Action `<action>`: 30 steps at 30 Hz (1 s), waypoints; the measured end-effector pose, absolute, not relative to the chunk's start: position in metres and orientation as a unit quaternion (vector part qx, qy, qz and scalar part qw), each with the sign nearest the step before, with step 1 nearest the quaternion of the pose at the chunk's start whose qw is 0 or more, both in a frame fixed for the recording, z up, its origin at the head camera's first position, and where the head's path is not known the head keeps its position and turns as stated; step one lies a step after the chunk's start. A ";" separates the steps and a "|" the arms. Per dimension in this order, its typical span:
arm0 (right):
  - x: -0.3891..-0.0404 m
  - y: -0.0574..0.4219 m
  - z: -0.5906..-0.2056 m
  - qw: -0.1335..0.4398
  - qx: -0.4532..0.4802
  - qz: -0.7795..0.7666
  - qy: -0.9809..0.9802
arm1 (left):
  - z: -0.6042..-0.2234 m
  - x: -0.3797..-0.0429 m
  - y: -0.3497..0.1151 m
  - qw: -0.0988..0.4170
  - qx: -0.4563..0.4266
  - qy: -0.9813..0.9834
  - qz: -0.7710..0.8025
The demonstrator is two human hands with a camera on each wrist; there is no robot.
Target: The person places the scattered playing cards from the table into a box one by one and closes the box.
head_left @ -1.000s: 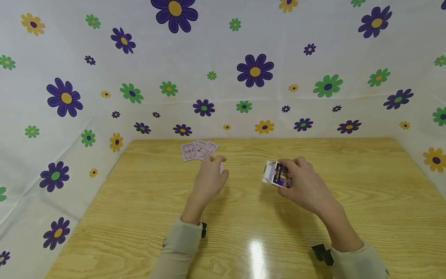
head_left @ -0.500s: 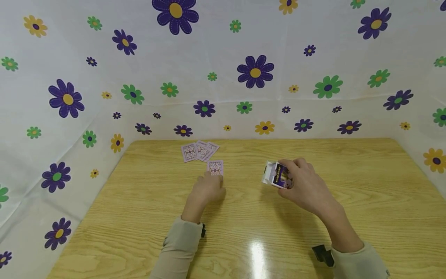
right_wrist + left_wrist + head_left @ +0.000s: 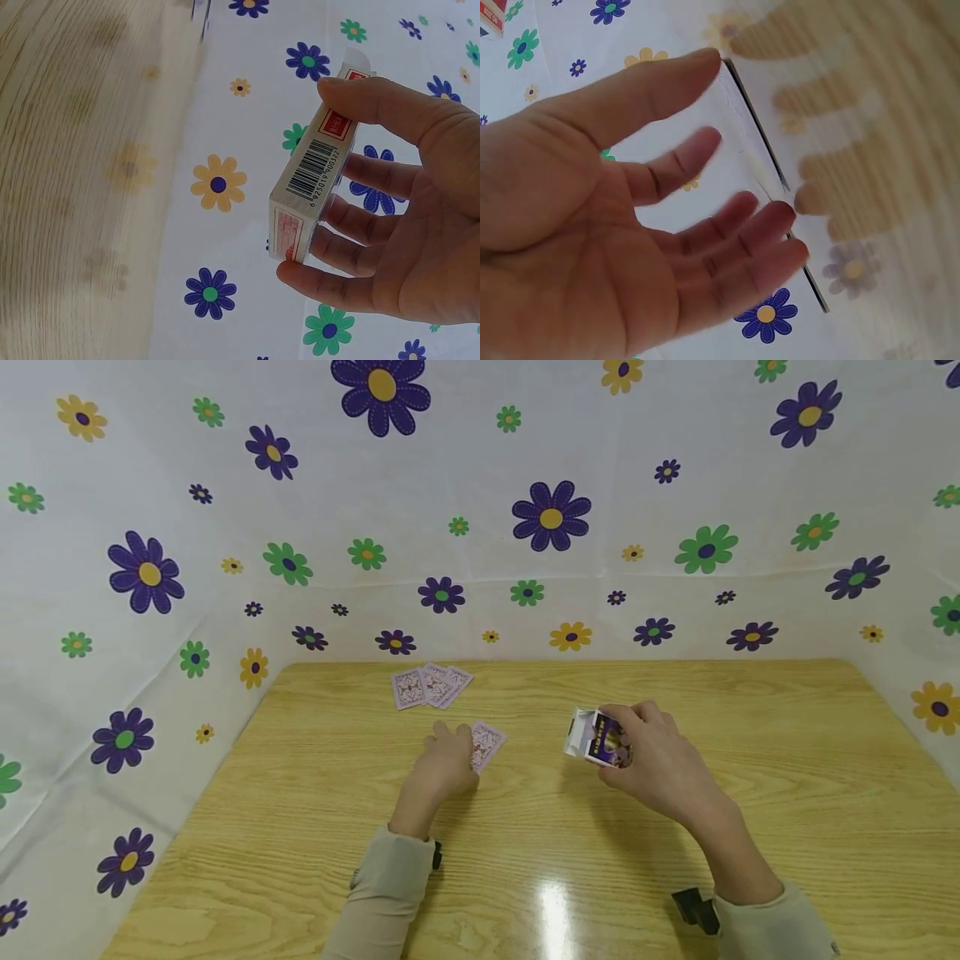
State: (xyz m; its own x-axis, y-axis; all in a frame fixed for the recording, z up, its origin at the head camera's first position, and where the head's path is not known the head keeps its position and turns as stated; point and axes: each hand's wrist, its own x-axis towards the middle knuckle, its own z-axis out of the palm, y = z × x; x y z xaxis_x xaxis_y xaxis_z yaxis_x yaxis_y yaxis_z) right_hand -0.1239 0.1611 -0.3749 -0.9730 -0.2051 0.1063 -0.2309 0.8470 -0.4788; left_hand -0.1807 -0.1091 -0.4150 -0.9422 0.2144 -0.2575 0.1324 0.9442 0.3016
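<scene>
My left hand point(image 3: 442, 764) holds a pale purple patterned playing card point(image 3: 487, 746) low over the wooden table, the card angled to the right beside the fingers. In the left wrist view the card point(image 3: 744, 139) shows thin and nearly edge-on between thumb and fingertips. My right hand point(image 3: 660, 760) grips a small playing card box point(image 3: 606, 739), its white open end with raised flaps turned left. The right wrist view shows the thumb on the box's barcoded side point(image 3: 311, 169) and the fingers along the opposite side. Behind the left hand, several face-down cards point(image 3: 431, 685) lie fanned and overlapping.
The wooden table point(image 3: 337, 827) runs back to a white flower-printed cloth point(image 3: 480, 485), which also rises along the left and right sides. A bright light reflection point(image 3: 555, 906) lies on the tabletop near the front.
The card in my left hand came into view from nearly edge-on, then turned and shifted right and nearer. The left hand drew slightly back. My right hand and box stayed almost still.
</scene>
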 end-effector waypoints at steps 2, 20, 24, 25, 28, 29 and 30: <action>-0.124 0.161 -0.375 0.026 0.113 0.253 -0.960 | -0.415 -0.180 -0.110 0.141 0.078 0.977 0.139; -0.124 0.160 -0.375 0.022 0.113 0.256 -0.960 | -0.412 -0.181 -0.111 0.188 0.129 0.965 0.129; -0.123 0.160 -0.376 0.022 0.112 0.257 -0.960 | -0.411 -0.179 -0.110 0.188 0.129 0.965 0.130; -0.123 0.160 -0.376 0.023 0.113 0.257 -0.960 | -0.411 -0.179 -0.110 0.189 0.130 0.964 0.134; -0.124 0.159 -0.376 0.025 0.114 0.256 -0.960 | -0.413 -0.179 -0.112 0.192 0.134 0.961 0.146; -0.124 0.159 -0.376 0.026 0.113 0.256 -0.960 | -0.413 -0.179 -0.113 0.194 0.134 0.960 0.153; -0.124 0.159 -0.376 0.026 0.114 0.255 -0.960 | -0.413 -0.180 -0.115 0.197 0.132 0.958 0.159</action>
State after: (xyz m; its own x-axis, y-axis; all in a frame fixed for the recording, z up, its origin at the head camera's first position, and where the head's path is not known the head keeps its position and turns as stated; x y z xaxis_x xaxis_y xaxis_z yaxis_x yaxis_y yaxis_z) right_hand -0.1238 0.1591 -0.3765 -0.9729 -0.2050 0.1074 -0.2312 0.8437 -0.4845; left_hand -0.1798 -0.1145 -0.4134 -0.8877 0.3160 -0.3348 0.1908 0.9143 0.3572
